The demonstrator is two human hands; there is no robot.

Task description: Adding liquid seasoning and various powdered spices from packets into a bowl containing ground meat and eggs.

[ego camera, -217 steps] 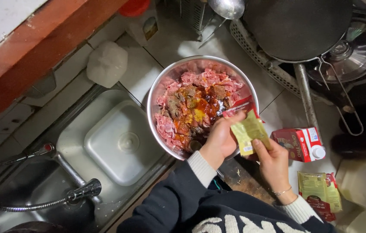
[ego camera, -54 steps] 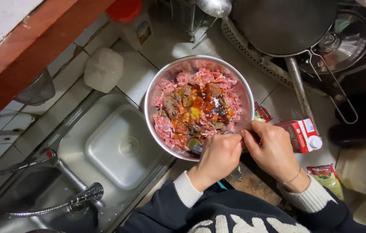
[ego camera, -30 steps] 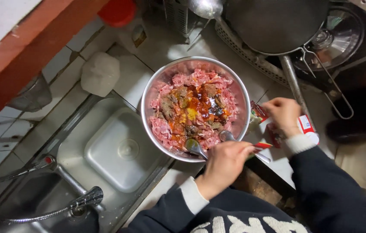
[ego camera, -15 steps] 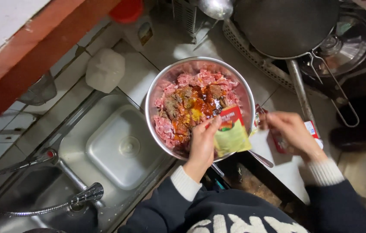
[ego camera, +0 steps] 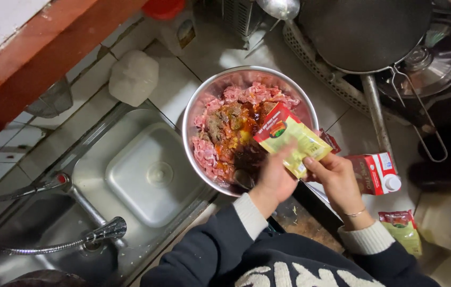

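both hands (ego camera: 310, 178) grip a seasoning packet (ego camera: 291, 139) over the meat bowl (ego camera: 196, 114), carton (ego camera: 374, 172) beside.

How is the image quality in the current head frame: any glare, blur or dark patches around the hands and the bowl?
Head view: the left hand, right hand and seasoning packet look sharp, with no obvious motion blur; the metal bowl rim and the sink carry soft glare; the top right around the dark pan and the faucet corner at the bottom left fall into shadow.
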